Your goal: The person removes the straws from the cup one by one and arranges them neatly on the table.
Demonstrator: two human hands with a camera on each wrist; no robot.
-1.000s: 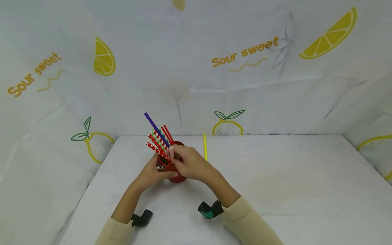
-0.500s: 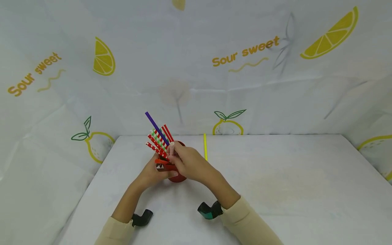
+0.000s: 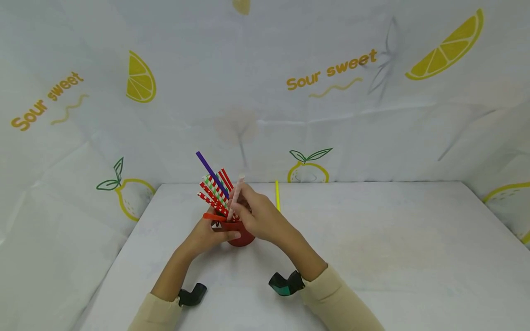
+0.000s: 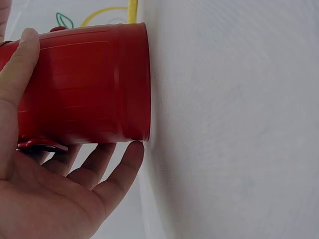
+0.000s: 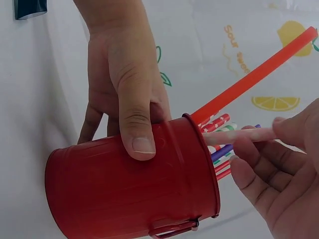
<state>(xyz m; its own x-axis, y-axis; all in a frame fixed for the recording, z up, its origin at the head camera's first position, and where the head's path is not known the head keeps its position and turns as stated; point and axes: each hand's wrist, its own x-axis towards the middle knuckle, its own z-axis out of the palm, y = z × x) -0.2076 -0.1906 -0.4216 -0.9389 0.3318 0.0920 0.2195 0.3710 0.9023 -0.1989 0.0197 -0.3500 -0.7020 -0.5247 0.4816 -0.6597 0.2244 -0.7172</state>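
Observation:
My left hand [image 3: 204, 236] grips a small red metal pail [image 4: 89, 84], its thumb across the near side and its fingers around the far side. A pale pink straw [image 5: 254, 134] is pinched between the thumb and fingers of my right hand [image 3: 262, 216], its lower end inside the pail's mouth. Several other straws lean out toward the upper left: a long purple straw [image 3: 209, 170], red-and-white dotted straws [image 3: 211, 204] and green-striped ones. Over the rim, low to the left, juts an orange straw [image 5: 259, 72]. The straws' lower ends are hidden in the pail.
A yellow straw [image 3: 277, 195] shows at the back of the white table [image 3: 393, 248], just beyond my right hand. Behind the table hangs a white cloth [image 3: 265, 115] printed with lemons. Black curved pieces [image 3: 192, 294] sit at both wrists.
My right hand has shifted slightly right, and more of the pink straw now shows, tilted rightward at its top. The orange straw has come into view, leaning left over the rim. The left hand keeps its place.

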